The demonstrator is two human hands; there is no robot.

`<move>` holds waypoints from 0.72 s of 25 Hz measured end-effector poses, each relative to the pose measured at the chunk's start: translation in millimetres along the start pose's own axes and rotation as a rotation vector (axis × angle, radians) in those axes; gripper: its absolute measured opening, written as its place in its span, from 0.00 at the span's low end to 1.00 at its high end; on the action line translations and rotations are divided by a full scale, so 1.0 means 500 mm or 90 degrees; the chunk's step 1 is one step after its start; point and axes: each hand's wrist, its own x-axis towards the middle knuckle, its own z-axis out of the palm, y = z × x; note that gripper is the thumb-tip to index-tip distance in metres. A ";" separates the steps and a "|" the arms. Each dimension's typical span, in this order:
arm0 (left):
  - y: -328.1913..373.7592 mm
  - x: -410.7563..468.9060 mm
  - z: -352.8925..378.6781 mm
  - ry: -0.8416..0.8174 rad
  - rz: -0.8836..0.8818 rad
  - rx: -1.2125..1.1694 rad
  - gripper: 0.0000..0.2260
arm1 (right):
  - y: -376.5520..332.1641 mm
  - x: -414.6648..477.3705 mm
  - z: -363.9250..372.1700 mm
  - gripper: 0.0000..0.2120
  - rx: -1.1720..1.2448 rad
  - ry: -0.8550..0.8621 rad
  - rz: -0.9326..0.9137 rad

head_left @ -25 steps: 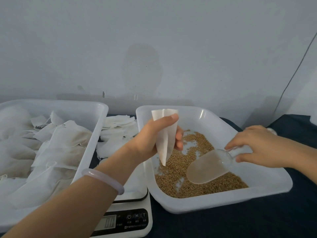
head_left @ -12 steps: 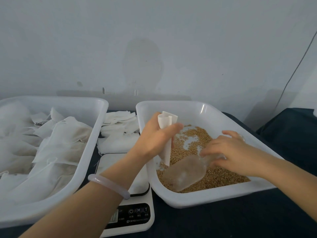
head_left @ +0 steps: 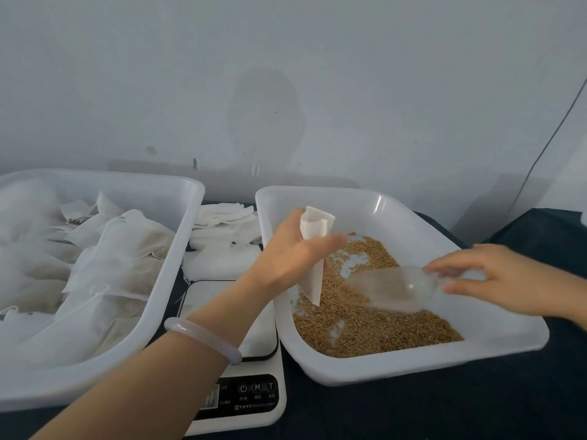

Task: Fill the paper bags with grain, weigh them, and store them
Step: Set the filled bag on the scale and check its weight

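My left hand (head_left: pixel 293 249) grips a white paper bag (head_left: pixel 314 265) upright, its mouth up, over the left part of the white grain tray (head_left: pixel 413 366). Brown grain (head_left: pixel 365 325) covers the tray floor. My right hand (head_left: pixel 495 277) holds the handle of a clear plastic scoop (head_left: pixel 390 290), which lies nearly level just above the grain with some grain in its mouth, pointing left toward the bag. The scoop is slightly blurred. A white digital scale (head_left: pixel 241 392) sits between the two trays, partly under my left forearm.
A large white bin (head_left: pixel 158 312) at the left holds several filled paper bags (head_left: pixel 120 258). A stack of flat empty bags (head_left: pixel 222 236) lies behind the scale. The table has a dark cloth (head_left: pixel 444 408). A wall stands close behind, with a cable (head_left: pixel 546 147) at the right.
The scoop dipped into the grain at the front of the tray, then lifted and swung level toward the bag. My left hand with the bag stayed over the tray's left side.
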 end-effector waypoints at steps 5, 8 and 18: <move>0.001 -0.003 0.018 -0.015 -0.004 0.244 0.16 | 0.018 -0.010 -0.105 0.16 0.060 0.113 0.013; 0.004 -0.001 0.026 -0.033 -0.013 0.370 0.18 | -0.010 0.014 -0.143 0.17 0.021 0.133 -0.013; 0.003 0.001 0.029 -0.081 -0.027 0.462 0.21 | -0.078 0.065 -0.182 0.16 -0.204 0.140 -0.087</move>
